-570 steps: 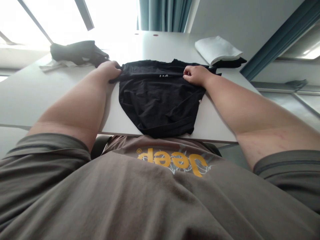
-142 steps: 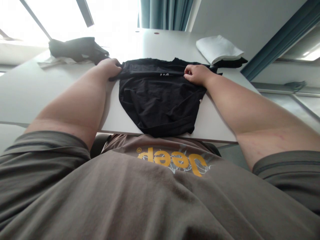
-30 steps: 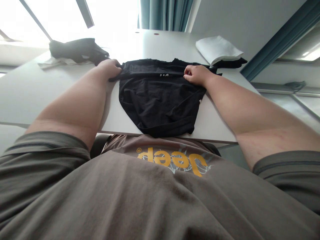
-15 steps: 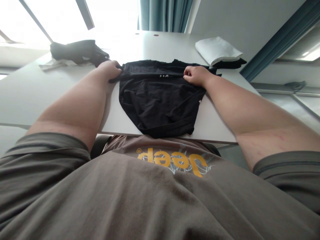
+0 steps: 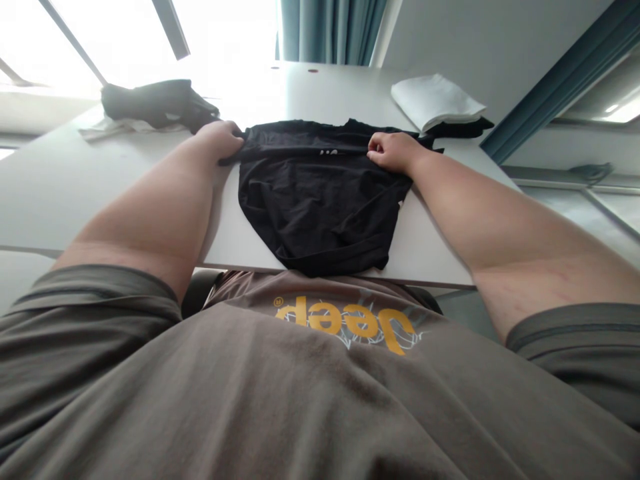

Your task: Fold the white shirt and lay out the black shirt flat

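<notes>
A black T-shirt (image 5: pixel 320 207) with a small white print lies spread on the white table (image 5: pixel 120 180), its lower end reaching the near edge. My left hand (image 5: pixel 223 140) is closed on its left side, near a sleeve; some of the fingertips are hidden. On the upper right part of the shirt rests my right hand (image 5: pixel 393 150), fingers curled and pinching the cloth. A crease runs across the shirt between the two hands.
Dark and white garments (image 5: pixel 150 103) lie piled at the far left of the table. At the far right, a folded white cloth (image 5: pixel 435 100) sits on a black one (image 5: pixel 460 127). Blue curtains (image 5: pixel 330 30) hang behind the table.
</notes>
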{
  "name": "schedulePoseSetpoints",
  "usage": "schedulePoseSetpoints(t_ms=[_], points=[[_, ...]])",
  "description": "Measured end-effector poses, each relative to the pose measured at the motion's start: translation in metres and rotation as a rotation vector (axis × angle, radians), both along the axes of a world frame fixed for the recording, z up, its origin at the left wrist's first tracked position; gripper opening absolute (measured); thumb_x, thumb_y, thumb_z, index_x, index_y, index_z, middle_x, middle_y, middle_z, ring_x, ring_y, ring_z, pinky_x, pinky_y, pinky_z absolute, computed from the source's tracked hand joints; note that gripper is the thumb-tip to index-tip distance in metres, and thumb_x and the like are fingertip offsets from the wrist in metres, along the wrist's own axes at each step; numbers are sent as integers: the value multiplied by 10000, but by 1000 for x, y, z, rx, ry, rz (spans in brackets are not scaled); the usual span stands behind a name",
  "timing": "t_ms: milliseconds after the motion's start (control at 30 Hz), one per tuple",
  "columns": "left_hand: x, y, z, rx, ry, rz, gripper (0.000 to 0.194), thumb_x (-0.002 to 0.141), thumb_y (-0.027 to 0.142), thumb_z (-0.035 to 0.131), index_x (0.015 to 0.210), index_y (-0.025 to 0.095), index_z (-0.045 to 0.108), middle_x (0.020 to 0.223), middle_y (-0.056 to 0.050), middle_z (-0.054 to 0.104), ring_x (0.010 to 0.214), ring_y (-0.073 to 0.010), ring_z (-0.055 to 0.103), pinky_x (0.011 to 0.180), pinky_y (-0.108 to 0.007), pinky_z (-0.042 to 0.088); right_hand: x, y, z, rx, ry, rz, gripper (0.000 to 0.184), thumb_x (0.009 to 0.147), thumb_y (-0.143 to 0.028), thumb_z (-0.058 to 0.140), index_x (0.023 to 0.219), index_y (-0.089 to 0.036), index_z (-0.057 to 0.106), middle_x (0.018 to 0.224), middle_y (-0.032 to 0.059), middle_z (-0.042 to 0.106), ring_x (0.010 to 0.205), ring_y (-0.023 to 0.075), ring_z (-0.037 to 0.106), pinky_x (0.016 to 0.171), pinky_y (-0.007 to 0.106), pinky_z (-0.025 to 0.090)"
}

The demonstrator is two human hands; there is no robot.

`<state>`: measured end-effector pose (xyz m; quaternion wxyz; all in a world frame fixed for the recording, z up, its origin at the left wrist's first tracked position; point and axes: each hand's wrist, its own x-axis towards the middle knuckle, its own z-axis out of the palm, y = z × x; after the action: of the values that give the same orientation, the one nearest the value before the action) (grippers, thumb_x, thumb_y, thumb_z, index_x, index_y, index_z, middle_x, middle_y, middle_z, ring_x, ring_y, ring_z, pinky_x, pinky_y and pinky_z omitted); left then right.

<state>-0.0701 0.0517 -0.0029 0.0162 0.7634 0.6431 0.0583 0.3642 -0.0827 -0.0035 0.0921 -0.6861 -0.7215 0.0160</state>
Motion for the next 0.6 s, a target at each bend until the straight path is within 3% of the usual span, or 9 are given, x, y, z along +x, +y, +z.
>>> schedulePoseSetpoints(t_ms=[200,333,433,600], points=[[2,-3,4,4,9,-8,614,1078,402,677,1630,136,716,1594,-160,706,1431,-396,666,1209,-493,545,-2,-2,1,-26,35,-23,351,1133,-549,615,1331,-284,732,1269,104,830,1272,362,630,1119,503,421],[2,-2,3,12,27,-15,622,1066,405,700,1615,114,727,1596,-170,707,1417,-408,676,1187,-503,560,-2,-2,1,-15,-13,-11,223,1128,-342,638,1294,-237,743,1345,126,817,1191,322,646,1069,453,412],[1,3,0,26,39,-10,615,1068,413,689,1613,132,733,1577,-152,725,1380,-387,685,1161,-492,565,0,0,1,4,-80,14,258,1107,-248,638,1320,-159,755,1374,183,801,1106,292,674,990,407,431],[-3,13,-5,29,56,-17,612,1073,453,681,1614,172,732,1544,-113,746,1327,-338,686,1145,-463,561,1,1,0,8,-114,28,315,1122,-260,634,1373,-123,765,1352,201,807,1085,279,682,962,381,436]])
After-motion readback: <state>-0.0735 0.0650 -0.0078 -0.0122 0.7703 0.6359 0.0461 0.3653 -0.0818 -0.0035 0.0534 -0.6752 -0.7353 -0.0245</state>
